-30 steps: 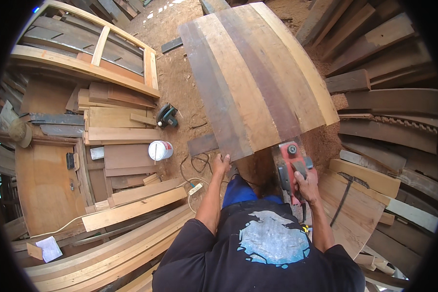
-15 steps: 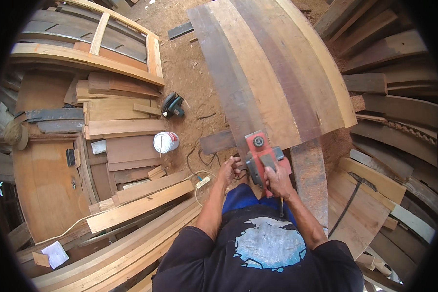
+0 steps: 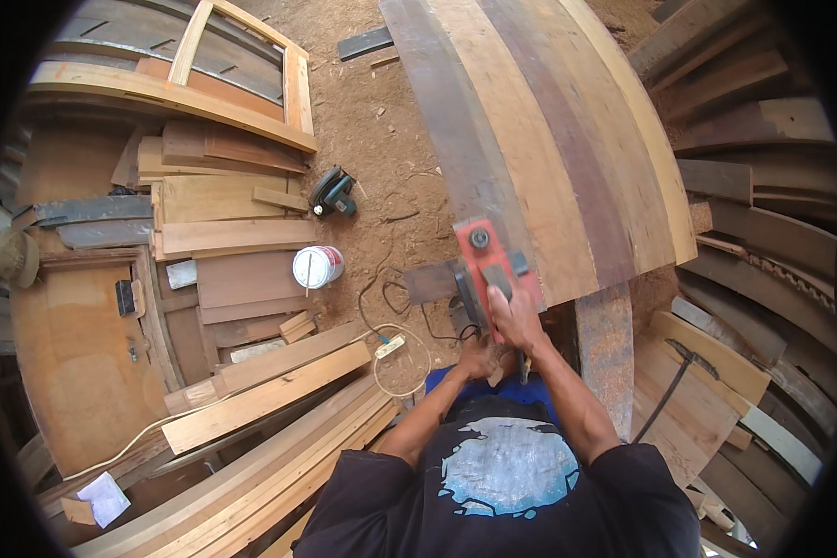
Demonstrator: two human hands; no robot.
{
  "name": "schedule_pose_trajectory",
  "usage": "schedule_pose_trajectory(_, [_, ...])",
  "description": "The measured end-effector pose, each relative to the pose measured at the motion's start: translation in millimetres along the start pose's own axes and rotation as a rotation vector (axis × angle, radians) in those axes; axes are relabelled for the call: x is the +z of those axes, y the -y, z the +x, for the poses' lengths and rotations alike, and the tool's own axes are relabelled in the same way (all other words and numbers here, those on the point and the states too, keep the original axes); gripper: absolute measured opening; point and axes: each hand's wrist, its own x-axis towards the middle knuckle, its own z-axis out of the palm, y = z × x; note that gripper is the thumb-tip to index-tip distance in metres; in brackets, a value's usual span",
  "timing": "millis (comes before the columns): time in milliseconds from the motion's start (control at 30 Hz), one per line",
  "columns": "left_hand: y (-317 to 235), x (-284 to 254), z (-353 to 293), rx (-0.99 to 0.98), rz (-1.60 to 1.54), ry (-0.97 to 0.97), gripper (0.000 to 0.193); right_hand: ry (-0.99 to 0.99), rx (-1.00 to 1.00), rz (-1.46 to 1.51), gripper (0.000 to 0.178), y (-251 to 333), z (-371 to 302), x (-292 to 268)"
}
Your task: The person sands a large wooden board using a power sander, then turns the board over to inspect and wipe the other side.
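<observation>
My right hand (image 3: 519, 316) is closed around the rear handle of a red electric planer (image 3: 484, 256). The planer has a black knob at its front and lies over the near left corner of a wide wooden panel (image 3: 549, 167) made of light and dark boards side by side. My left hand (image 3: 479, 358) is low, just behind and left of the planer, close to my blue-clad lap and a dark cord. Its fingers are partly hidden and blurred, so its grip does not show. Under the panel's near end stands a worn plank (image 3: 605, 349).
A white bucket (image 3: 317, 267) and a circular saw (image 3: 333, 193) stand left on the sawdust-covered ground. A power strip (image 3: 390, 347) with looped cable lies near my left arm. Stacked boards (image 3: 270, 395) line the left side. To the right, a hammer-like tool (image 3: 677, 381) rests on planks.
My right hand and the planer have shifted slightly left and farther from me. The left hand has dropped from beside the planer to behind it, nearer my lap. The whole view has shifted slightly.
</observation>
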Motion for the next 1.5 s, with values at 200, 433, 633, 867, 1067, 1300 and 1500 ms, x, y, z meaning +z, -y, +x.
schedule_pose_trajectory(200, [-83,-24,1,0.099,-0.084,0.467,0.078,-0.171,-0.111,-0.016,0.066,30,137,-6])
schedule_pose_trajectory(433, [-30,-22,-8,-0.135,-0.294,0.473,0.029,-0.005,-0.081,0.212,0.055,68,172,-23])
schedule_pose_trajectory(633, [41,-77,-19,-0.168,-0.765,-0.017,0.017,-0.001,0.000,0.197,0.037,57,138,-5])
schedule_pose_trajectory(867, [-20,-195,10,-0.340,-0.824,-0.421,0.017,0.009,-0.061,-0.059,0.048,-24,1,-60])
schedule_pose_trajectory(1067, [-44,-216,60,-0.229,-0.576,-0.656,0.034,-0.075,0.001,-0.024,0.047,-67,-124,-131])
schedule_pose_trajectory(1300, [-120,-203,138,-0.286,-0.353,-0.560,0.068,-0.305,0.410,0.086,0.050,-99,-239,-217])
schedule_pose_trajectory(1500, [-27,-314,219,-0.282,-0.197,-0.613,0.086,-0.509,0.487,0.185,0.059,-151,-261,-213])
